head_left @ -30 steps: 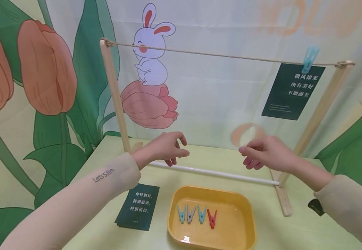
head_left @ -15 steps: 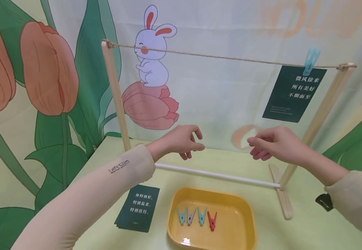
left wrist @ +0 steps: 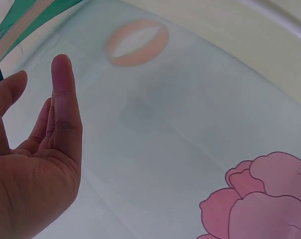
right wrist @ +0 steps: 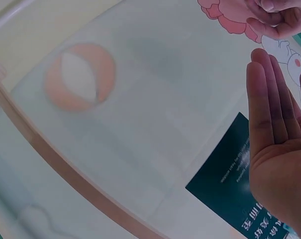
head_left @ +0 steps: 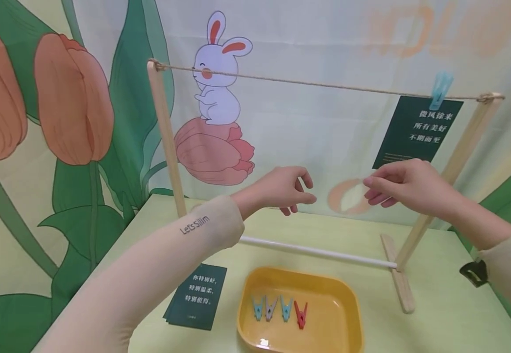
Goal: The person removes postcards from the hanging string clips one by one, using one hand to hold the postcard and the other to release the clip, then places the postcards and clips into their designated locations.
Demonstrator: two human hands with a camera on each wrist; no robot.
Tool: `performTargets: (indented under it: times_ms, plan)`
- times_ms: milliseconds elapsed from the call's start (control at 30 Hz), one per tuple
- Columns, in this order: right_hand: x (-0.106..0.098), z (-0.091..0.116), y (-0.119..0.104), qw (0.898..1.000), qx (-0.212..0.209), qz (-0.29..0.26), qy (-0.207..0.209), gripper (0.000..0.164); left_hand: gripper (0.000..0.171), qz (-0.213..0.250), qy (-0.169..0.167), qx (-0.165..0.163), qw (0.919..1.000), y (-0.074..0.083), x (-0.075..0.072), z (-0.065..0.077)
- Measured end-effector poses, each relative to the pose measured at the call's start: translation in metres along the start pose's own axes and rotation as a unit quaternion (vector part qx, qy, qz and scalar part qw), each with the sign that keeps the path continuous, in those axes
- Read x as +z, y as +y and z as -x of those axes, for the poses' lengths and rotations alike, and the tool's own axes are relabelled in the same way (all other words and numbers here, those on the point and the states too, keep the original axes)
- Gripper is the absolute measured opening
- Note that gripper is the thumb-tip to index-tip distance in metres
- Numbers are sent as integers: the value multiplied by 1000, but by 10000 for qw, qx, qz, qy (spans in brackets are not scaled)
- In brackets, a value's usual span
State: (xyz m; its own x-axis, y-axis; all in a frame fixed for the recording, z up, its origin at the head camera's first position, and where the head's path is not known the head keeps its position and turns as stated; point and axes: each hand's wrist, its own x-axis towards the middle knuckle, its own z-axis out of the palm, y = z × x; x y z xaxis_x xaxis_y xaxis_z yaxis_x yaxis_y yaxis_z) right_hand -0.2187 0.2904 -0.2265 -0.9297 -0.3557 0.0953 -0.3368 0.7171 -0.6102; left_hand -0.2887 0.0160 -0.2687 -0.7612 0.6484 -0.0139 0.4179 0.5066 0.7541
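Observation:
My left hand hovers above the table, with its fingers loosely bent and nothing in them. To its right, my right hand is also raised and holds nothing; its straight fingers show in the right wrist view. Just behind the right hand, a dark green card with white writing hangs from a twine line, clipped by a light blue clothespin. The hand covers the card's lower edge in the head view. Below the hands, several clothespins, among them a red clothespin, lie in a yellow tray.
A small stack of dark green cards lies left of the tray. The twine spans a left wooden post and a right wooden post, joined low down by a white rod. Behind hangs a printed cloth.
Both hands have moved up and to the right, still holding nothing. The right hand now overlaps the hanging card's lower edge. The whole view has shifted slightly downward.

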Motion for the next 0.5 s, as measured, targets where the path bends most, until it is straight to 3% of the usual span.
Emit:
performTargets:
  times_ms: [300, 500]
  plan:
    - [-13, 2, -3, 9995, 122, 39, 299, 29, 23, -355, 231, 531, 9977, 14, 4, -15]
    - [-18, 2, -7, 9988, 43, 97, 476, 24, 26, -437, 489, 695, 9954, 19, 5, -21]
